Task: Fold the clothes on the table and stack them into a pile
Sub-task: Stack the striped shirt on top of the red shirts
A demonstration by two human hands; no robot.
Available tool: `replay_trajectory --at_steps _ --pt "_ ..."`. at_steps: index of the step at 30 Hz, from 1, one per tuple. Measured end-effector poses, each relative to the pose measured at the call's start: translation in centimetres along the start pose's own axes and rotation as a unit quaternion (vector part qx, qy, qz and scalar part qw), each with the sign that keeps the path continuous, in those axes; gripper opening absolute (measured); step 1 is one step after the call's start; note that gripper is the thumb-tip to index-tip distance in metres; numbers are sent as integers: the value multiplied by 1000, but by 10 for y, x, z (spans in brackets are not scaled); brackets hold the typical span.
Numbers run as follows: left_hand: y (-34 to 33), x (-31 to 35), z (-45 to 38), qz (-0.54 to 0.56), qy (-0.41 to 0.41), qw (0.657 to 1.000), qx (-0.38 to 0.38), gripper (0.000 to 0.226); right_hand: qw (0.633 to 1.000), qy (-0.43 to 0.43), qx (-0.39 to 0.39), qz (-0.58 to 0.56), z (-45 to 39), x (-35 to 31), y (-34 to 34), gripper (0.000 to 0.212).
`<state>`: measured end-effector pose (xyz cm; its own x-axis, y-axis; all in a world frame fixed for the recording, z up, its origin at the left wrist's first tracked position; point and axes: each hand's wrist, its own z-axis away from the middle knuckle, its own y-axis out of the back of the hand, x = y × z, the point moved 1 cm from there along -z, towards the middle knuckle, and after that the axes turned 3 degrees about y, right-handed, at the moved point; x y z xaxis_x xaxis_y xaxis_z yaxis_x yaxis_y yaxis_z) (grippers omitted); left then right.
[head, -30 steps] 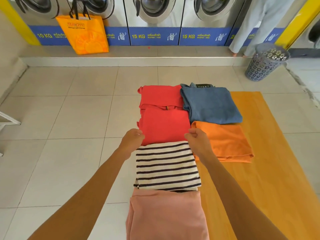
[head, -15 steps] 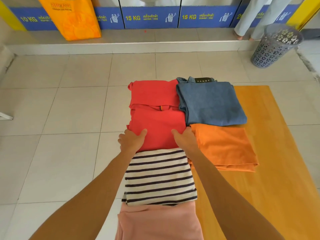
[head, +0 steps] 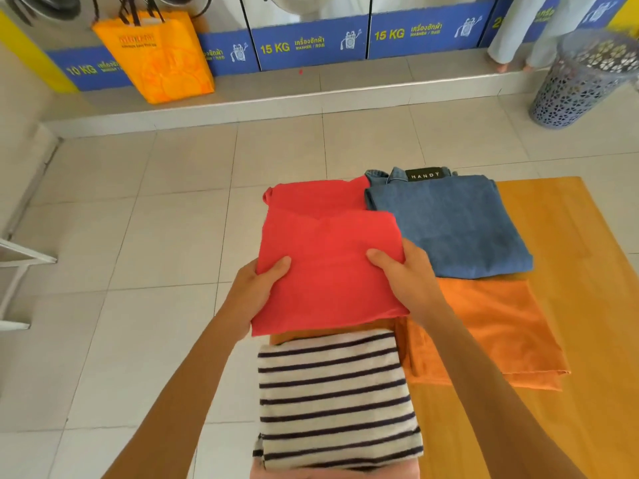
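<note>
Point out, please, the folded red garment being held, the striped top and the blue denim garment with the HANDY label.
folded red garment (head: pixel 328 271): head view, middle of its top face.
striped top (head: pixel 335 399): head view, centre of the stripes.
blue denim garment (head: pixel 449 223): head view, flat folded middle.

Bright, even daylight fills the scene, with soft, faint shadows under the folded clothes. A pale sheen lies on the floor tiles (head: pixel 179 188) toward 11 o'clock. The wide lens bends the step (head: pixel 311 105) at 12 o'clock into a curve. Slight motion blur softens the washer labels (head: pixel 294 46); edges toward 9 o'clock smear.
</note>
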<state>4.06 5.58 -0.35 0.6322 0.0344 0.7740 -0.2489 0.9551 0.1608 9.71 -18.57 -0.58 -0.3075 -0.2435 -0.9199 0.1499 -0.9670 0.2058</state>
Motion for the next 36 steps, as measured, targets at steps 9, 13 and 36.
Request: replay_trajectory --at_steps 9,13,36 --pt "4 87 -76 -26 -109 992 56 51 988 134 29 71 -104 -70 -7 35" --pt "-7 75 -141 -68 -49 994 73 48 985 71 24 154 -151 -37 -21 47" --pt "5 -61 -38 -134 -3 976 170 37 988 6 16 150 16 47 -15 39"
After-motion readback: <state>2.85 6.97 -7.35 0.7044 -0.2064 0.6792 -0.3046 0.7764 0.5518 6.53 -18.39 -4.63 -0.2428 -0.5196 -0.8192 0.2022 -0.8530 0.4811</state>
